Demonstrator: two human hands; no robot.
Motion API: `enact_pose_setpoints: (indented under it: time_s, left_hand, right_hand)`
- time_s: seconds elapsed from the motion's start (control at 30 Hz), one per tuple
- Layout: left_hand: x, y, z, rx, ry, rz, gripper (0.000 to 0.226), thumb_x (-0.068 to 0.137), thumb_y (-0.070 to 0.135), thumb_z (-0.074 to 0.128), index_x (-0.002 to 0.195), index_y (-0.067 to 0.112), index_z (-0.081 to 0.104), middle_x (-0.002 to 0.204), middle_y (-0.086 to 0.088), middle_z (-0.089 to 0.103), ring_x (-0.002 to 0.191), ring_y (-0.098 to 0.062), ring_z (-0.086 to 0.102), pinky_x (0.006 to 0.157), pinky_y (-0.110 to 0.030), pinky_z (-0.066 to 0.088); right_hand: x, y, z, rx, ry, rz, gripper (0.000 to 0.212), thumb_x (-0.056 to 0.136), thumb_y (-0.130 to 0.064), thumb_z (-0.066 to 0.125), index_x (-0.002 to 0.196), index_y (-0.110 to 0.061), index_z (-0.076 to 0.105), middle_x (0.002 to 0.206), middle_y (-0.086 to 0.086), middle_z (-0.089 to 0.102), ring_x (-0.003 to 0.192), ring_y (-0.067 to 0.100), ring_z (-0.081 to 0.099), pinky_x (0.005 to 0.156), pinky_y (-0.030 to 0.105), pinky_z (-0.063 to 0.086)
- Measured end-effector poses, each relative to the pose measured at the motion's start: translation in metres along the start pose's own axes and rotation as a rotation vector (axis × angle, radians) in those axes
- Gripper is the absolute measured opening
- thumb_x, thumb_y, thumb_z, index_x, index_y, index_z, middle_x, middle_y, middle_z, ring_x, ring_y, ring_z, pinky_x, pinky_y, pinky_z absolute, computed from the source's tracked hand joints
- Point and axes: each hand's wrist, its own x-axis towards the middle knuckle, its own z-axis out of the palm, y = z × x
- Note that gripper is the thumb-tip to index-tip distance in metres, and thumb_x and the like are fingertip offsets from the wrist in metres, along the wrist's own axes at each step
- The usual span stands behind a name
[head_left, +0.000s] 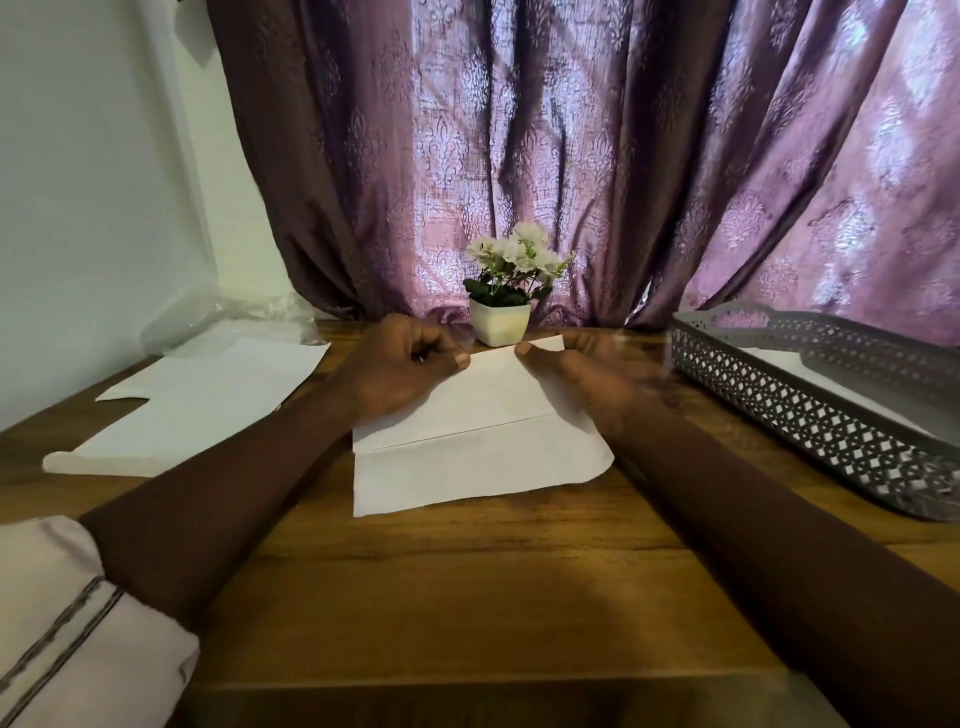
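Note:
A white sheet of paper (478, 441) lies on the wooden table (467, 582) in front of me, its far part folded over toward me so a crease edge runs across the middle. My left hand (395, 374) pinches the far left corner of the folded flap, thumb on top and fingers curled. My right hand (587, 379) pinches the far right corner, thumb on top; it is blurred.
A stack of white sheets (192, 410) lies at the left, with clear plastic wrap (234, 322) behind it. A small white pot of white flowers (501, 317) stands just beyond the paper. A grey perforated tray (810, 410) holding paper sits at the right. Purple curtains (571, 156) hang behind.

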Motion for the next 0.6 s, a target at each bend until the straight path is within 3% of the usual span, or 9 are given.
enact_pose_setpoints:
  time_s: [0.1,0.17,0.23,0.3,0.33,0.43,0.53,0.6]
  left_hand:
    - [-0.002,-0.006,-0.011,0.067,-0.019,-0.028,0.008,0.083,0.035,0.076,0.075,0.034,0.077,0.072,0.012,0.071,0.071,-0.005,0.060,0.074,-0.033,0.049]
    - [-0.007,-0.007,-0.016,0.083,-0.022,-0.066,0.007,0.076,0.049,0.075,0.079,0.043,0.078,0.081,0.013,0.077,0.079,-0.008,0.070,0.084,-0.040,0.057]
    - [-0.009,-0.011,-0.018,0.086,-0.034,-0.098,0.022,0.070,0.058,0.073,0.085,0.043,0.079,0.088,0.013,0.079,0.089,-0.013,0.075,0.093,-0.047,0.059]
    - [-0.010,-0.009,-0.017,0.101,-0.045,-0.113,0.018,0.072,0.056,0.075,0.086,0.044,0.078,0.090,0.014,0.079,0.091,-0.013,0.075,0.094,-0.047,0.059]
    - [-0.009,-0.007,-0.016,0.099,-0.048,-0.112,0.007,0.077,0.047,0.079,0.083,0.044,0.078,0.089,0.014,0.078,0.090,-0.012,0.075,0.093,-0.044,0.059]
    - [-0.007,-0.005,-0.012,0.106,-0.034,-0.076,0.022,0.088,0.016,0.079,0.077,0.035,0.076,0.085,0.009,0.077,0.080,-0.006,0.070,0.081,-0.027,0.055]
    - [-0.009,0.000,-0.008,0.161,-0.048,-0.036,0.022,0.088,0.012,0.078,0.081,0.032,0.074,0.082,0.009,0.076,0.071,0.002,0.065,0.067,-0.009,0.046]
    - [-0.008,0.000,-0.010,0.174,-0.073,-0.038,0.023,0.089,0.013,0.078,0.081,0.034,0.073,0.080,0.017,0.074,0.071,0.004,0.065,0.068,-0.009,0.046]
  right_hand:
    - [0.001,0.000,-0.013,-0.011,0.044,-0.017,0.002,0.088,0.009,0.069,0.086,0.007,0.068,0.102,0.029,0.068,0.097,0.042,0.065,0.090,0.062,0.053]
    - [-0.002,-0.004,-0.020,-0.117,0.062,-0.008,0.005,0.091,0.003,0.070,0.094,0.006,0.072,0.099,0.033,0.066,0.089,0.039,0.061,0.079,0.048,0.051]
    - [-0.005,-0.008,-0.026,-0.209,0.080,0.008,0.017,0.092,-0.003,0.071,0.106,0.007,0.072,0.100,0.035,0.068,0.083,0.033,0.063,0.070,0.035,0.051]
    - [-0.006,-0.011,-0.026,-0.279,0.099,0.006,0.012,0.093,-0.005,0.071,0.103,-0.001,0.076,0.101,0.018,0.076,0.084,0.023,0.070,0.067,0.028,0.056]
    - [-0.004,-0.010,-0.027,-0.397,0.127,-0.040,0.009,0.092,-0.010,0.071,0.099,-0.011,0.078,0.100,0.006,0.077,0.089,0.019,0.071,0.071,0.028,0.056]
    - [-0.002,-0.012,-0.026,-1.017,0.092,-0.314,0.027,0.087,-0.038,0.071,0.111,-0.028,0.077,0.103,-0.014,0.076,0.097,0.006,0.070,0.085,0.028,0.055]
    - [-0.009,-0.020,-0.009,-1.213,-0.032,-0.451,0.018,0.090,-0.036,0.070,0.105,-0.031,0.078,0.094,-0.019,0.072,0.086,-0.002,0.064,0.072,0.007,0.044]
    - [-0.011,-0.021,-0.004,-1.220,-0.078,-0.425,0.010,0.092,-0.030,0.070,0.094,-0.028,0.079,0.087,-0.017,0.071,0.076,0.000,0.062,0.059,0.001,0.037]
